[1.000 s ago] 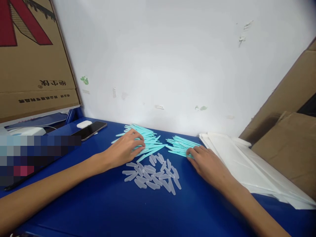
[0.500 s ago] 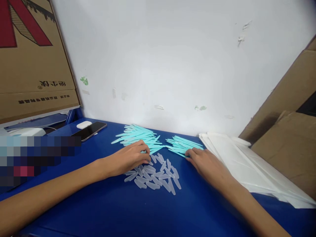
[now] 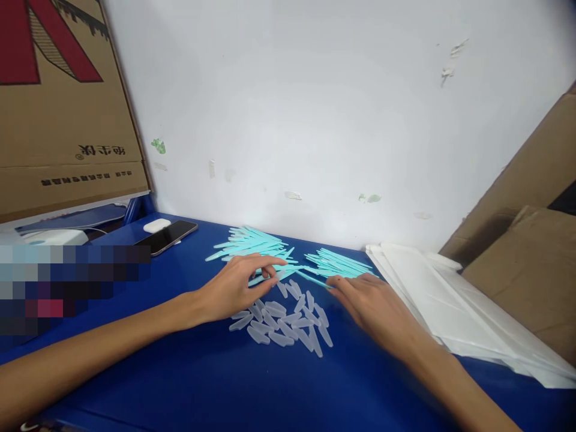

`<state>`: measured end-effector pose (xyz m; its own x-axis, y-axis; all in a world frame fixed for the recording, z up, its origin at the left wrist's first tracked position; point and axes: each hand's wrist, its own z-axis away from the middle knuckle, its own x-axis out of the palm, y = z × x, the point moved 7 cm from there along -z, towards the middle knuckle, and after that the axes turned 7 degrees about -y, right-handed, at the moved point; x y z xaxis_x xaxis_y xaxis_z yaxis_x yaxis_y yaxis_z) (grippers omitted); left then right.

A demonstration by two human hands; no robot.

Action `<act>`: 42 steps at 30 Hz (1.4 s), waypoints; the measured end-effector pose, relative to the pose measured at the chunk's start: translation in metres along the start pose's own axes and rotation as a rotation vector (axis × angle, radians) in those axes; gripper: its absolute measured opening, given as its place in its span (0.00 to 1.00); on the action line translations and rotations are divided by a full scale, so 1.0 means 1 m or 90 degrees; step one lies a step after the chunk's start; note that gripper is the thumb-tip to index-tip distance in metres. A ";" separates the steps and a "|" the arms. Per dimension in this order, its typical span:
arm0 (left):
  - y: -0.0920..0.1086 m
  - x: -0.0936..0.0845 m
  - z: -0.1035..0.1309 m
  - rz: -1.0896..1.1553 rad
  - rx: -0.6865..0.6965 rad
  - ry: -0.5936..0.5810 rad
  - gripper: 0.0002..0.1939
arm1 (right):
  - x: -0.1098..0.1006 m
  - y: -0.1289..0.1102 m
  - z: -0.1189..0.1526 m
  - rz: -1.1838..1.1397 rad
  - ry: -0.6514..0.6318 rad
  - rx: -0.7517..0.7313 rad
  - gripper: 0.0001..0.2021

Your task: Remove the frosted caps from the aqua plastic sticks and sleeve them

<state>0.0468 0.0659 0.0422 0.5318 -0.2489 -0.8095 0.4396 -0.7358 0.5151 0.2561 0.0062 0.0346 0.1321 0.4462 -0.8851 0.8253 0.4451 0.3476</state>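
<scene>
Two hands pinching, over a blue table (image 3: 279, 384).
At the clear pile's (image 3: 281, 324) ten o'clock, the left hand (image 3: 238, 287) grips a clear piece (image 3: 281, 275); at two, the right hand (image 3: 375, 303) holds a teal stick (image 3: 314, 279).

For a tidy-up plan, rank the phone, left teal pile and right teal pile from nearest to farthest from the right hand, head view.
1. Right teal pile: just beyond the right hand.
2. Left teal pile: beyond the left hand.
3. Phone: far left.
</scene>
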 end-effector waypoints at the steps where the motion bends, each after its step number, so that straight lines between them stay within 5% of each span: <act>1: 0.001 0.000 -0.001 0.023 -0.014 0.001 0.16 | -0.003 -0.005 0.000 -0.021 0.020 -0.025 0.04; 5: -0.006 -0.002 -0.001 0.138 -0.095 0.010 0.14 | -0.014 -0.018 0.000 -0.122 0.106 -0.105 0.06; 10: -0.020 0.001 0.001 0.333 -0.176 0.021 0.16 | -0.026 -0.015 0.004 -0.184 0.172 -0.094 0.04; 23: -0.029 0.010 0.003 0.529 -0.236 0.000 0.17 | -0.035 -0.014 0.005 -0.172 0.223 -0.078 0.04; 42: -0.027 0.008 0.003 0.542 -0.237 0.031 0.14 | -0.038 -0.012 0.007 -0.201 0.233 -0.063 0.04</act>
<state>0.0369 0.0820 0.0207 0.8077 -0.5794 -0.1089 0.0873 -0.0651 0.9940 0.2450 -0.0215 0.0616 -0.3316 0.5136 -0.7914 0.7358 0.6658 0.1238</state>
